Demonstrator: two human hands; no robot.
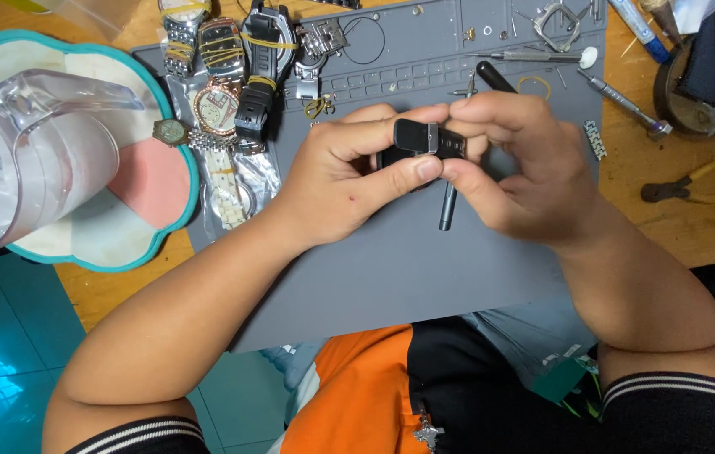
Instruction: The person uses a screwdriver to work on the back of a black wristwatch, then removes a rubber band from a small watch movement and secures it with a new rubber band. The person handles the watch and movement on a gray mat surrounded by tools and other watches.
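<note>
Both bare forearms end in short black sleeves with white-striped cuffs at 7 and 5 o'clock; an orange-and-black shirt with white trim shows at 6 o'clock.

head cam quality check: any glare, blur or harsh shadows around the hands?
Head view: light is even and soft, with only a faint shadow under the hands on the grey mat. The left hand, right hand and the small black part they pinch are sharp. The clear plastic jug at the left edge looks soft and hazy. Mild sheen on the foil bags under the watches.
</note>
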